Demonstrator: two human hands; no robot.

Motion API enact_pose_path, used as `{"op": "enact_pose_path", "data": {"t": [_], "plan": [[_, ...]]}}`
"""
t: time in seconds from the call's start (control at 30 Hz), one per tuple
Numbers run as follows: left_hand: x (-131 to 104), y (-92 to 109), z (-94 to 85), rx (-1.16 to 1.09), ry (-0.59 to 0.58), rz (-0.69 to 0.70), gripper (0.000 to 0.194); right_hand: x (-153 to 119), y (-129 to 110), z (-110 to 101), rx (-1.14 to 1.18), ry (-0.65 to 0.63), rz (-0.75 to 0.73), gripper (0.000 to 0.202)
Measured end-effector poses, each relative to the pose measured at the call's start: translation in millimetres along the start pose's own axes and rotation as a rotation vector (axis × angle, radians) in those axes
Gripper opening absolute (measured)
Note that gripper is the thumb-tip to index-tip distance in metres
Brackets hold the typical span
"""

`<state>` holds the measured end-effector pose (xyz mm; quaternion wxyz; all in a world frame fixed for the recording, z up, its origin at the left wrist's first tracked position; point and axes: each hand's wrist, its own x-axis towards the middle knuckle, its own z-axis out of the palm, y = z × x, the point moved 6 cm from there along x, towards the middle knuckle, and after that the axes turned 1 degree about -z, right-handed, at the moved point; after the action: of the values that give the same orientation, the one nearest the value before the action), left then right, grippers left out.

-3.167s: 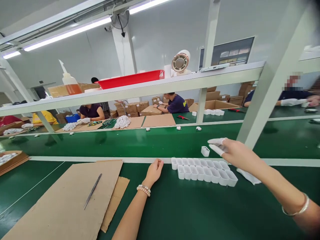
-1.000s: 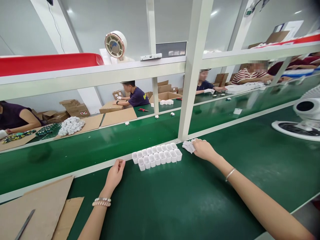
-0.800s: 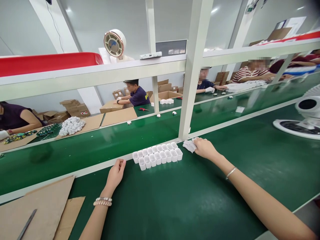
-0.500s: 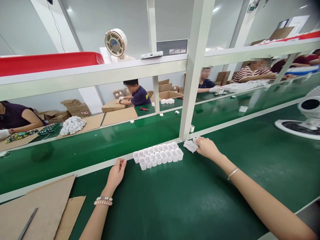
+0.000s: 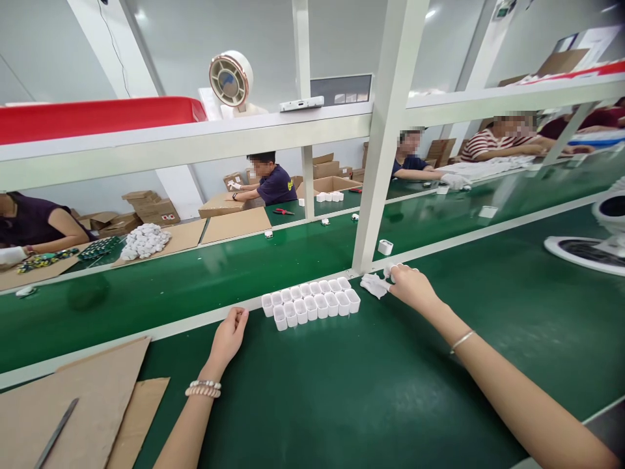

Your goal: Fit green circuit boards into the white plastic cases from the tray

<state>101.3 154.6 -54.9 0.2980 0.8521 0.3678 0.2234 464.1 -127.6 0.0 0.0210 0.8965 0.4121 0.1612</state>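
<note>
Two rows of small white open-topped plastic cups (image 5: 312, 307) stand side by side on the green worktop, against its pale back rail. My left hand (image 5: 230, 335) is just left of the rows, apart from them. Its fingers are curled together and no object shows in them. To the right of the cups, my right hand (image 5: 413, 286) is closed, its fingertips at a small white piece beside a crumpled white cloth (image 5: 375, 285). Whether that piece is separate from the cloth I cannot tell.
Behind the rail runs a green conveyor belt (image 5: 209, 267) carrying a white cup (image 5: 385, 247) and small parts. A pale post (image 5: 381, 150) rises by my right hand. Cardboard sheets (image 5: 73, 417) with a blade lie front left; a white fan (image 5: 586, 255) stands right. Co-workers sit opposite.
The white cup on the belt has come out from behind the post, moving right. Small parts on the belt also shifted right. My hands have hardly moved; the view tilted slightly.
</note>
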Motion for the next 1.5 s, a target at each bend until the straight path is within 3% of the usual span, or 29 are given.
{"op": "enact_pose_path", "data": {"t": [0.33,1.1,1.5], "plan": [[-0.3,-0.4,0.3,0.000,0.003,0.007,0.043,-1.1,-3.8,1.5,0.014,0.000,-0.031,0.029],[-5.0,3.5,-2.7,-0.020,0.046,0.044,0.037,2.4,-9.5,18.3,0.010,-0.032,-0.081,0.014],[-2.0,2.9,-2.8,-0.007,0.037,0.043,0.037,11.7,9.9,33.5,0.204,-0.116,0.067,0.013]]}}
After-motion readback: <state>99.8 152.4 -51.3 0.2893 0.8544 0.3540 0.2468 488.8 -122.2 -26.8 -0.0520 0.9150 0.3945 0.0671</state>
